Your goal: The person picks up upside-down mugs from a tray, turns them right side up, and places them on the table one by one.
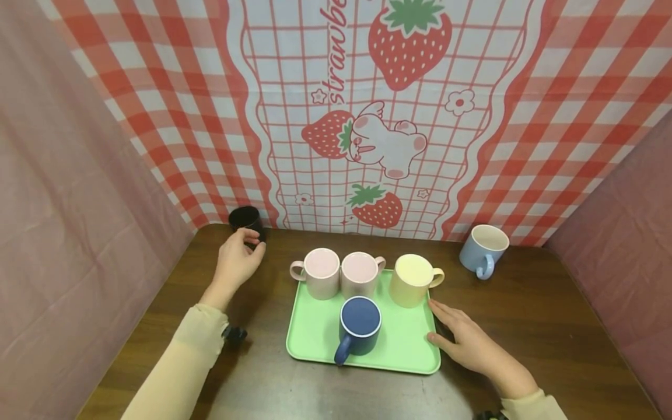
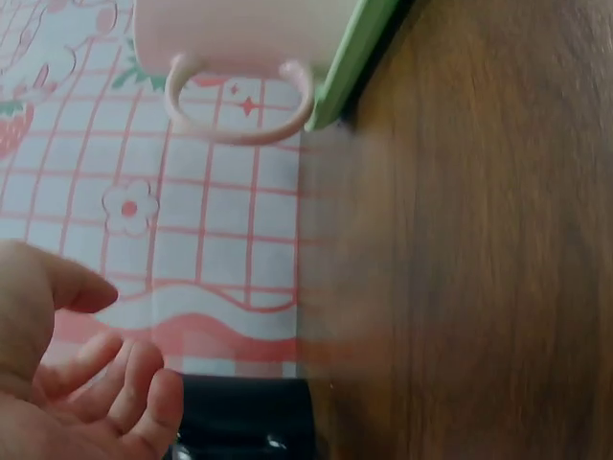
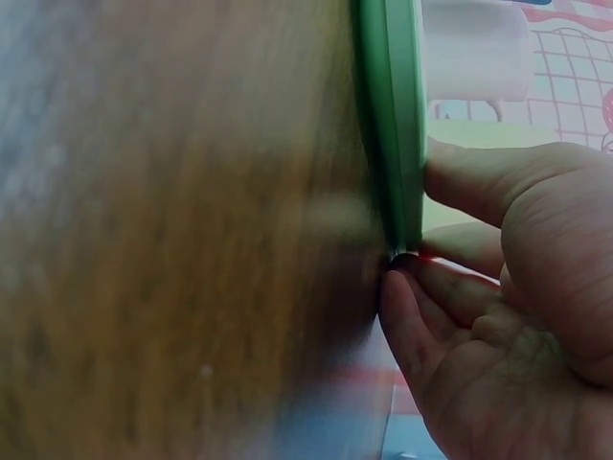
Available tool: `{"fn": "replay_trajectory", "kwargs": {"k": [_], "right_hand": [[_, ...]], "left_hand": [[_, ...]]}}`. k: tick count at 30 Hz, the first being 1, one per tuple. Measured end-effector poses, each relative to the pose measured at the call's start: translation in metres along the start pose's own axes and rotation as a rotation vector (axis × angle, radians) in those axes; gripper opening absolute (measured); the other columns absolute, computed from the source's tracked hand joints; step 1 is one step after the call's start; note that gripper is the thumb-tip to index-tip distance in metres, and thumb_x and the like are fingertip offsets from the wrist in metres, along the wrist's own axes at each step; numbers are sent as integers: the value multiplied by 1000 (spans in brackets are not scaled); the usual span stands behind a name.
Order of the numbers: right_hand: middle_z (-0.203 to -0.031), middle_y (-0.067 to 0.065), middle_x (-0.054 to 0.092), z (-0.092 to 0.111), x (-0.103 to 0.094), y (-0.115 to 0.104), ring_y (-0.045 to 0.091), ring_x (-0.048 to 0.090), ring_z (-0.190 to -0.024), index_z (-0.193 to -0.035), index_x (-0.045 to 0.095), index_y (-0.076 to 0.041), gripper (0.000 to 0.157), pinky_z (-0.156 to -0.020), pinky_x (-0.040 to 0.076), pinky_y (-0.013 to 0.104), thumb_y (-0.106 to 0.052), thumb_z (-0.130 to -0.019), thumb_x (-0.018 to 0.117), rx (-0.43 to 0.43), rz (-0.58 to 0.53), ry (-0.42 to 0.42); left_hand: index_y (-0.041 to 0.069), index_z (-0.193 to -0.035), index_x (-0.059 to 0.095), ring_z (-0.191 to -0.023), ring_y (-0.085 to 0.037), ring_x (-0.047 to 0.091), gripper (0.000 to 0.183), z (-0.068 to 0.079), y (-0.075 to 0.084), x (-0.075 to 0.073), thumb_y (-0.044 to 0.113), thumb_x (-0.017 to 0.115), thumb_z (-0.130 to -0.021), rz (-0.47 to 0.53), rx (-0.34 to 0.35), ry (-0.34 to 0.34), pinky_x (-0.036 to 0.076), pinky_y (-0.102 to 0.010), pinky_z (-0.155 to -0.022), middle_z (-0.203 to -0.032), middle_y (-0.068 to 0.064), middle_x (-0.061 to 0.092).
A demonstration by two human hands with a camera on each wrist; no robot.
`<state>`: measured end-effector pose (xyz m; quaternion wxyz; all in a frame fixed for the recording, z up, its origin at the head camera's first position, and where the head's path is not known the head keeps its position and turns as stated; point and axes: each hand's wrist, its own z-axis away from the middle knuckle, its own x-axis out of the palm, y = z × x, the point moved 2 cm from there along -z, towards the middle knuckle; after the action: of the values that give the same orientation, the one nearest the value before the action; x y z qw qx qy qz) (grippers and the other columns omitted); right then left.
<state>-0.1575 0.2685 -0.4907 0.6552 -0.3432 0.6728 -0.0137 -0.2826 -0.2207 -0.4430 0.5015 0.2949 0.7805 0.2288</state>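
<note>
My left hand (image 1: 238, 259) is beside a black cup (image 1: 245, 217) at the back left. In the left wrist view its fingers are loosely bent, with nothing between thumb and fingers, and the black cup (image 2: 254, 412) shows behind them. My right hand (image 1: 467, 338) touches the right edge of a light green tray (image 1: 310, 329) with thumb and fingertips. Along the tray's back stand two pink mugs (image 1: 322, 277) and a yellow mug (image 1: 408, 289). A dark blue mug (image 1: 362, 332) stands at the tray's front, its handle toward the front left.
A light blue mug (image 1: 480, 254) stands on the brown wooden table (image 1: 530, 309) at the back right, off the tray. Behind the table hangs a strawberry-patterned cloth (image 1: 341, 192). Pink curtains (image 1: 68, 233) hang at both sides.
</note>
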Motion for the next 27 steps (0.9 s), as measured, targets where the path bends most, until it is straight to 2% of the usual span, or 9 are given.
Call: {"fn": "replay_trajectory", "kwargs": {"k": [4, 9, 14, 17, 23, 27], "right_hand": [[-149, 25, 47, 0, 0, -1, 46, 47, -132, -147, 45, 6, 68, -102, 40, 63, -24, -94, 74, 2, -4, -6], [-148, 25, 48, 0, -3, -2, 45, 48, -131, -147, 46, 6, 68, -100, 41, 63, -24, -93, 74, -10, 1, 15], [-149, 24, 48, 1, -3, -1, 45, 47, -131, -147, 46, 6, 68, -100, 40, 63, -24, -93, 74, -8, -5, 16], [-150, 24, 47, 1, -2, -1, 45, 46, -133, -148, 45, 5, 68, -102, 39, 63, -26, -94, 73, 7, -16, -4], [-150, 25, 46, 1, -3, -2, 47, 45, -133, -148, 45, 5, 68, -102, 39, 65, -26, -94, 73, 17, -33, -7], [-150, 25, 46, 1, -2, -3, 47, 45, -133, -148, 45, 5, 68, -103, 39, 64, -26, -94, 73, 14, -31, -6]], "left_hand": [[5, -111, 67, -74, -19, 64, 25, 3, 10, 9, 20, 70, -91, -21, 71, -93, 53, -37, -68, -103, -10, 68], [5, -117, 66, -79, -19, 65, 30, 0, 22, 20, 23, 68, -93, -49, 87, -218, 55, -38, -69, -105, -11, 67], [7, -123, 63, -87, -21, 65, 33, -1, 30, 30, 24, 66, -95, -24, 98, -313, 56, -39, -73, -113, -10, 67], [7, -128, 61, -96, -24, 66, 36, 2, 31, 35, 23, 66, -96, 0, 94, -347, 57, -41, -80, -120, -13, 66], [7, -137, 58, -119, -28, 60, 43, 8, 30, 45, 13, 63, -95, 19, 122, -356, 50, -48, -99, -135, -13, 61], [6, -136, 59, -127, -26, 56, 42, 13, 30, 50, 9, 61, -94, 20, 149, -368, 46, -48, -106, -135, -10, 62]]}}
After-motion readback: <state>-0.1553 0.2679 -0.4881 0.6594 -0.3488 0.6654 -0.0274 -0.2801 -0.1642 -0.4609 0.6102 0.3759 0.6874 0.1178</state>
